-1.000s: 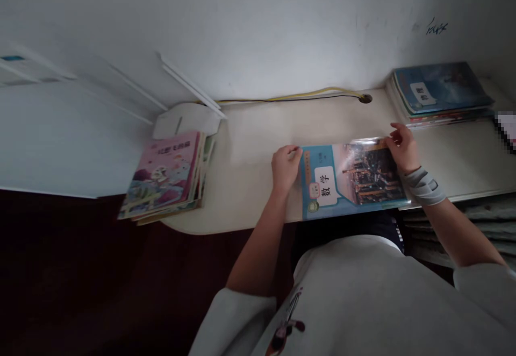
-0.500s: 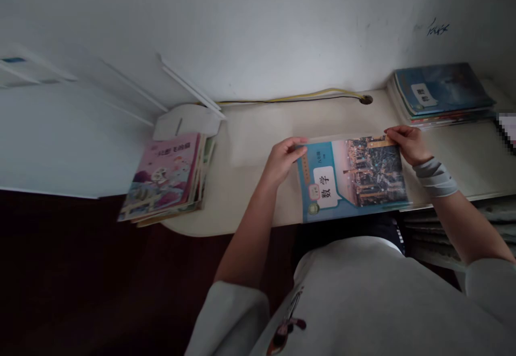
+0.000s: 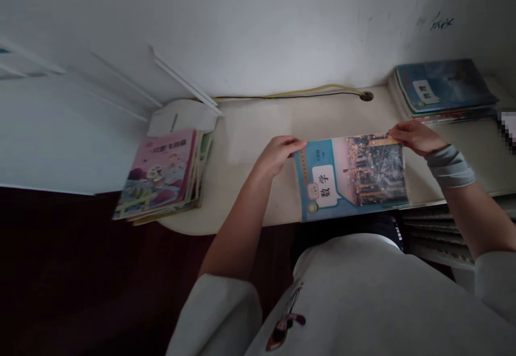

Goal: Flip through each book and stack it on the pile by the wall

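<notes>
A blue textbook [image 3: 355,176] with a city picture on its cover lies turned sideways at the front of the white desk [image 3: 237,194]. My left hand [image 3: 278,154] pinches its upper left corner, the thumb resting on the cover's edge. At the upper right corner, my right hand [image 3: 415,135] closes its fingertips on the same book; a grey band wraps that wrist. The undersides of both grips are hidden.
A pile of books topped by a pink picture book [image 3: 159,170] stands at the desk's left end. Far right, a stack with a blue book [image 3: 447,87] on top sits near the wall. A yellow cable [image 3: 306,90] runs along the back to a round hole [image 3: 366,96].
My left fingers have drawn together at the textbook's corner. My right hand has turned slightly, its wrist shifting right. The view has moved a little; the book stays nearly in place.
</notes>
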A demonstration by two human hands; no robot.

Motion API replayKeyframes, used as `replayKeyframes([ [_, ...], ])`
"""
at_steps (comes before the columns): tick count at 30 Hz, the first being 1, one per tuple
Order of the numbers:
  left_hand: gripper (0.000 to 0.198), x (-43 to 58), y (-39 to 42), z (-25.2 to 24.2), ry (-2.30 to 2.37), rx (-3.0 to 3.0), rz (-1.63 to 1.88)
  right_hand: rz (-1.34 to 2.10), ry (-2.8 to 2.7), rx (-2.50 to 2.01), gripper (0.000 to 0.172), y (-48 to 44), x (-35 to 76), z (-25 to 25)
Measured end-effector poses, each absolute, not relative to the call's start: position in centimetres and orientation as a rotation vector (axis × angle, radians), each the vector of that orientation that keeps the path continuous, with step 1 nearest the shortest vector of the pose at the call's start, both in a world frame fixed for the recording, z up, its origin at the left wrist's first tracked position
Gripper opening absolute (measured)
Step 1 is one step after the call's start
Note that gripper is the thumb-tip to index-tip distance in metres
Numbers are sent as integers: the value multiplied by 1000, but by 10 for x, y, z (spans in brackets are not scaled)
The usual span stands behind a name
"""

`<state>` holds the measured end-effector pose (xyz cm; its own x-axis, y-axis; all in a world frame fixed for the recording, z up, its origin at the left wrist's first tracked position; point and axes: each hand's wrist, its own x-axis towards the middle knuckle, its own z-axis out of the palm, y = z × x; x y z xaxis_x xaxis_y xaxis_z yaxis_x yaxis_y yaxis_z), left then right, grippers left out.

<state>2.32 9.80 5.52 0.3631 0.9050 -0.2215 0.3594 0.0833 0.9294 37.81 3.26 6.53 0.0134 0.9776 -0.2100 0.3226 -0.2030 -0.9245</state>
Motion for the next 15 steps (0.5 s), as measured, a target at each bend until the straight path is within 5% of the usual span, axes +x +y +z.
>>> replayKeyframes([
  [10,39,43,139,63,1106,2113,-102,1278,-1232,-1779,32,47,372,33],
  [15,29,87,136,68,936,2440,-35,1186,-1349,-1846,38,48,373,32],
])
